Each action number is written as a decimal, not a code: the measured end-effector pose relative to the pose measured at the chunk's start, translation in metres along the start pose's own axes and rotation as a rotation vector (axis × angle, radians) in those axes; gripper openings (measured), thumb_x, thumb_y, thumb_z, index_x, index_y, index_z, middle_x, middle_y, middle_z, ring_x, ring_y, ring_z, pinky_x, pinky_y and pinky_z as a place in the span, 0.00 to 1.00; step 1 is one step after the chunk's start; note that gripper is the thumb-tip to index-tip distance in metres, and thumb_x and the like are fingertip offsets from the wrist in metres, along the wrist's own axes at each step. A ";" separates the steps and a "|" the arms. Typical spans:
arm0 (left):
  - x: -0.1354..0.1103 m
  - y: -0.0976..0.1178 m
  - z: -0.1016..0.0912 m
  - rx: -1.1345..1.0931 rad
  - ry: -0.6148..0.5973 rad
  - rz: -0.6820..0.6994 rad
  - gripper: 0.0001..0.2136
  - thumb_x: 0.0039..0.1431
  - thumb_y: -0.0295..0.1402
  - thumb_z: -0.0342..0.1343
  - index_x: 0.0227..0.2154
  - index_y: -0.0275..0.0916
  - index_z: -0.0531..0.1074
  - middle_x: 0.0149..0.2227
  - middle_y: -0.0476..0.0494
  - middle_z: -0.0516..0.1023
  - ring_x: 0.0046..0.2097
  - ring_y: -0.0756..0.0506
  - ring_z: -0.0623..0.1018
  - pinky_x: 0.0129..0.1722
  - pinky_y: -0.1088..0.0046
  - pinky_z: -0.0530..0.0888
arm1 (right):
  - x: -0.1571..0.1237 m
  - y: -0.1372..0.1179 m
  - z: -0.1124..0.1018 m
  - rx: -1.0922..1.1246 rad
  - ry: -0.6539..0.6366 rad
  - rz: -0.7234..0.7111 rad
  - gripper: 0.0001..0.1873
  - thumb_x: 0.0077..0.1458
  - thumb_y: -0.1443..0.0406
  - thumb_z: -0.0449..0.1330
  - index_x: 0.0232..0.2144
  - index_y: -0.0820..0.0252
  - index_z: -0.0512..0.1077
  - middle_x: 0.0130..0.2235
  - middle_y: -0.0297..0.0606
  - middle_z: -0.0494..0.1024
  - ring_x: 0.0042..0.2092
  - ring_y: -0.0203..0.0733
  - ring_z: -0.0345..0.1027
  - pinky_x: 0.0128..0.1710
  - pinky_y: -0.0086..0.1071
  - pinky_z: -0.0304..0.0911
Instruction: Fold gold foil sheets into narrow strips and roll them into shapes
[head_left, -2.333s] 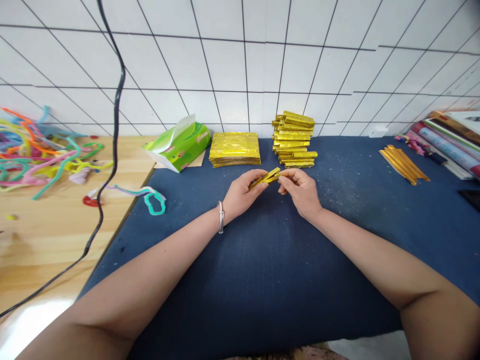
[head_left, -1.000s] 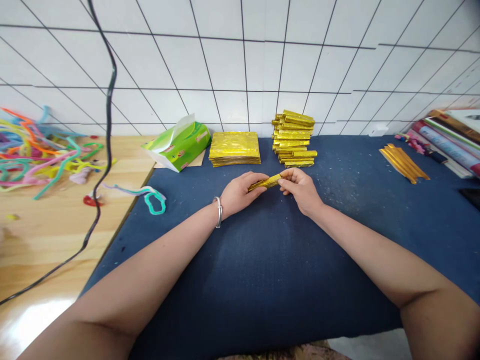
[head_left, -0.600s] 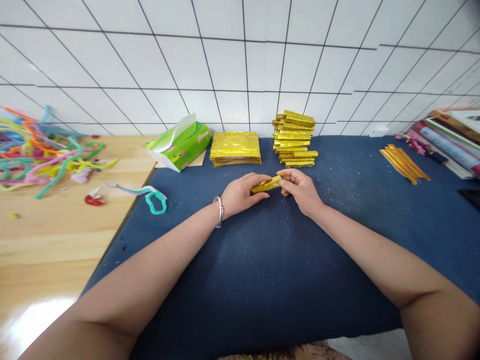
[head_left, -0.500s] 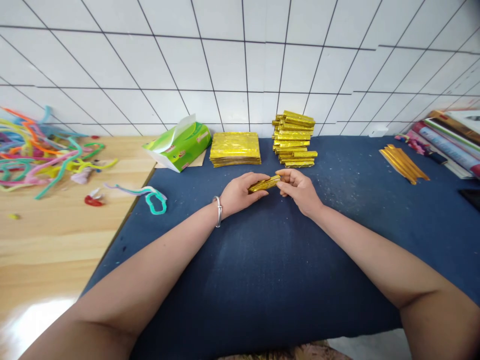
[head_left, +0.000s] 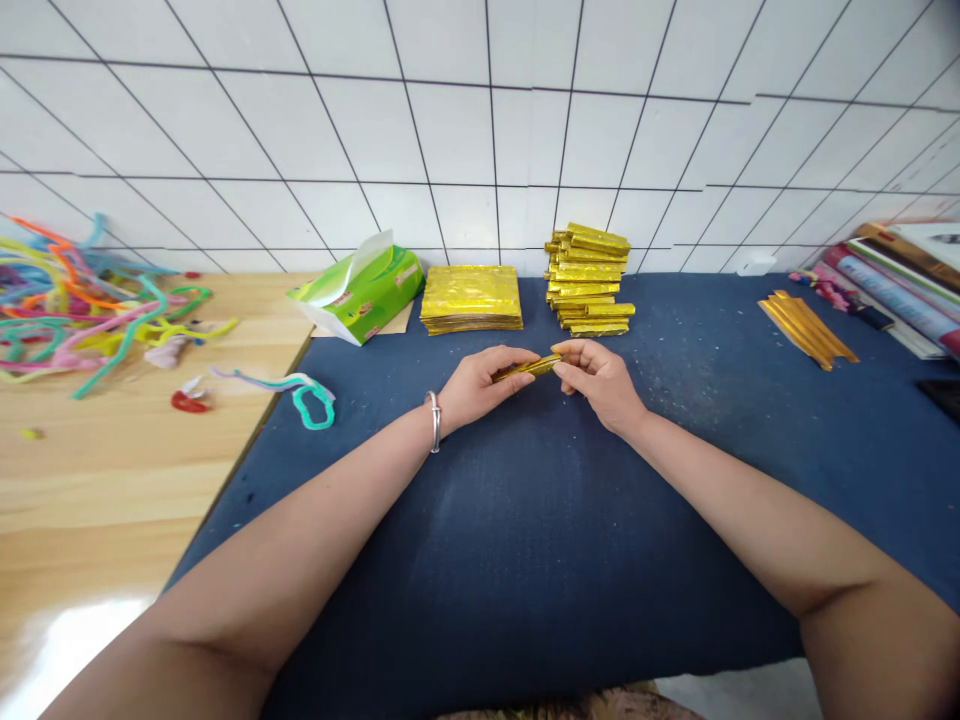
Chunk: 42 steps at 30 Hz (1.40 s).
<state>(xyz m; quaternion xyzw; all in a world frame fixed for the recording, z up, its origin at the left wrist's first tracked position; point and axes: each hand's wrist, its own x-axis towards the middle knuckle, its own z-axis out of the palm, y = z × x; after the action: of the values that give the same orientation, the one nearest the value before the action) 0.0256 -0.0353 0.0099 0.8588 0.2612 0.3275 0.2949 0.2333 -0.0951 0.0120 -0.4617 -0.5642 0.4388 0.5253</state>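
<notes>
Both my hands pinch one narrow folded gold foil strip (head_left: 527, 368) just above the dark blue cloth (head_left: 525, 560). My left hand (head_left: 480, 385), with a silver bracelet at the wrist, closes its fingers on the strip's left end. My right hand (head_left: 600, 380) grips the right end between thumb and fingers. Behind the hands stands a stack of folded gold strips (head_left: 589, 278). To its left lies a flat pile of gold foil sheets (head_left: 470, 297).
A green tissue pack (head_left: 361, 290) lies at the cloth's back left. Colourful pipe cleaners (head_left: 90, 300) are spread on the wooden table (head_left: 112, 480) to the left. Several loose gold strips (head_left: 806, 327) and a row of books (head_left: 900, 285) lie at the right. A tiled wall stands behind.
The gold strip has been pressed flatter and narrower between my hands. A black cable that hung at the left has gone out of view.
</notes>
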 end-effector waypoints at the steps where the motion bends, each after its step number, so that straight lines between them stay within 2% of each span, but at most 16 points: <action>1: 0.000 0.001 0.000 0.002 0.001 0.001 0.14 0.61 0.39 0.53 0.47 0.42 0.71 0.43 0.46 0.77 0.42 0.50 0.75 0.45 0.71 0.71 | 0.000 0.000 0.000 -0.007 0.003 0.003 0.18 0.50 0.57 0.62 0.42 0.57 0.70 0.30 0.30 0.71 0.27 0.30 0.62 0.28 0.28 0.62; 7: 0.000 0.002 -0.001 0.040 0.024 0.001 0.12 0.60 0.38 0.54 0.45 0.43 0.73 0.40 0.47 0.78 0.39 0.51 0.75 0.41 0.73 0.72 | 0.000 0.001 -0.001 -0.121 0.035 -0.027 0.16 0.51 0.55 0.62 0.40 0.56 0.71 0.29 0.30 0.71 0.29 0.32 0.63 0.30 0.30 0.63; 11: -0.001 0.001 0.000 0.022 0.021 -0.013 0.12 0.59 0.39 0.54 0.44 0.43 0.73 0.40 0.47 0.78 0.39 0.51 0.76 0.42 0.73 0.72 | -0.001 -0.002 -0.002 -0.309 0.087 -0.139 0.13 0.51 0.57 0.61 0.38 0.55 0.73 0.36 0.35 0.73 0.38 0.37 0.66 0.39 0.33 0.63; 15: 0.000 -0.003 -0.003 0.001 -0.032 -0.030 0.12 0.59 0.40 0.54 0.42 0.43 0.74 0.40 0.47 0.78 0.38 0.50 0.76 0.42 0.73 0.73 | -0.001 -0.002 0.000 -0.356 0.023 -0.116 0.11 0.53 0.58 0.59 0.37 0.55 0.73 0.37 0.36 0.75 0.39 0.39 0.68 0.41 0.35 0.63; 18: 0.001 -0.011 -0.012 -0.030 -0.109 -0.059 0.14 0.55 0.40 0.58 0.43 0.42 0.73 0.41 0.47 0.78 0.40 0.49 0.76 0.43 0.72 0.72 | 0.000 0.001 0.001 -0.417 0.015 -0.127 0.10 0.54 0.59 0.58 0.37 0.55 0.73 0.37 0.35 0.75 0.37 0.38 0.67 0.40 0.35 0.63; 21: 0.002 -0.023 -0.027 -0.035 -0.182 -0.092 0.18 0.50 0.39 0.62 0.44 0.40 0.72 0.42 0.46 0.77 0.41 0.48 0.76 0.45 0.70 0.72 | 0.003 0.002 0.001 -0.589 0.007 -0.200 0.08 0.53 0.63 0.58 0.36 0.55 0.73 0.36 0.35 0.74 0.38 0.40 0.66 0.41 0.36 0.61; 25: 0.001 -0.038 -0.050 -0.032 -0.278 -0.098 0.14 0.47 0.39 0.63 0.36 0.38 0.72 0.41 0.45 0.76 0.40 0.49 0.75 0.42 0.70 0.72 | 0.007 0.001 0.002 -0.787 -0.073 -0.250 0.05 0.50 0.66 0.59 0.33 0.55 0.72 0.34 0.35 0.74 0.39 0.42 0.65 0.43 0.38 0.58; 30: -0.001 -0.045 -0.062 -0.052 -0.315 -0.104 0.11 0.47 0.39 0.63 0.30 0.37 0.71 0.38 0.46 0.76 0.36 0.51 0.74 0.39 0.73 0.71 | 0.007 0.002 0.004 -0.810 -0.081 -0.274 0.04 0.50 0.65 0.60 0.33 0.54 0.71 0.34 0.34 0.75 0.39 0.42 0.64 0.43 0.37 0.58; 36: -0.001 -0.046 -0.060 -0.031 -0.314 -0.078 0.09 0.48 0.37 0.62 0.29 0.38 0.72 0.37 0.47 0.75 0.36 0.51 0.73 0.39 0.73 0.70 | 0.006 0.002 0.004 -0.808 -0.100 -0.292 0.01 0.51 0.66 0.60 0.30 0.55 0.71 0.34 0.34 0.75 0.39 0.43 0.65 0.43 0.38 0.58; 42: -0.001 -0.046 -0.058 -0.033 -0.294 -0.091 0.09 0.48 0.36 0.61 0.30 0.38 0.72 0.35 0.48 0.75 0.36 0.51 0.73 0.39 0.73 0.70 | 0.005 0.003 0.003 -0.830 -0.113 -0.316 0.05 0.51 0.66 0.59 0.33 0.54 0.71 0.36 0.35 0.75 0.41 0.43 0.65 0.44 0.38 0.58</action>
<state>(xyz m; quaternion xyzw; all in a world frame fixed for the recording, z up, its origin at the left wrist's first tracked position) -0.0281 0.0150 0.0135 0.8798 0.2486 0.1886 0.3586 0.2300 -0.0899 0.0099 -0.5168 -0.7838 0.1141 0.3248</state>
